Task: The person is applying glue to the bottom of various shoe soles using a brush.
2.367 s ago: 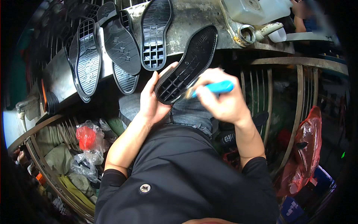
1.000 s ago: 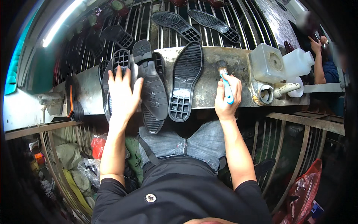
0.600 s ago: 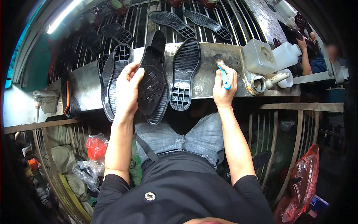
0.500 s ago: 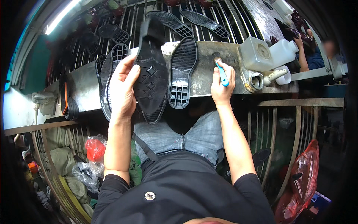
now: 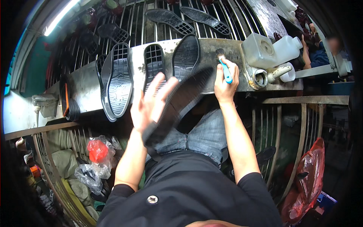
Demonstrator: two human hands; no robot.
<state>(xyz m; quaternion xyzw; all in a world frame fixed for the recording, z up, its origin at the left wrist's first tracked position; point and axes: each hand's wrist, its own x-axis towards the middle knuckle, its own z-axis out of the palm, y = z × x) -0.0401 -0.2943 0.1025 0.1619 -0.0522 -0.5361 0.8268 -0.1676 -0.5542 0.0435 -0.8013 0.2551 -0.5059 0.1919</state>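
A black shoe sole (image 5: 185, 94), smeared by motion, lies slanted across my left hand (image 5: 147, 106). Its lower end is at the base of the hand and its other end points up to the right. Two fingertips stretch out beside it; the thumb's grip is unclear. My right hand (image 5: 225, 85) is closed around a blue-handled brush (image 5: 227, 72), whose dark bristles touch or hover just over the bench top. Between the hands and beyond them, two ridged black soles, a left sole (image 5: 154, 60) and a right sole (image 5: 186, 53), lie on the bench.
More soles (image 5: 120, 83) overlap at the bench's left. Others, such as a far sole (image 5: 170, 20), rest on a metal-bar rack. At right stand a square plastic container (image 5: 259, 51), a white bottle (image 5: 287, 49) and a crusted pipe fitting (image 5: 260, 79). Another person's arm (image 5: 307, 56) shows beyond.
The sole in my left hand has swung from upright over the bench to a slant nearer my lap, uncovering another sole on the bench. My right hand and the brush have barely moved.
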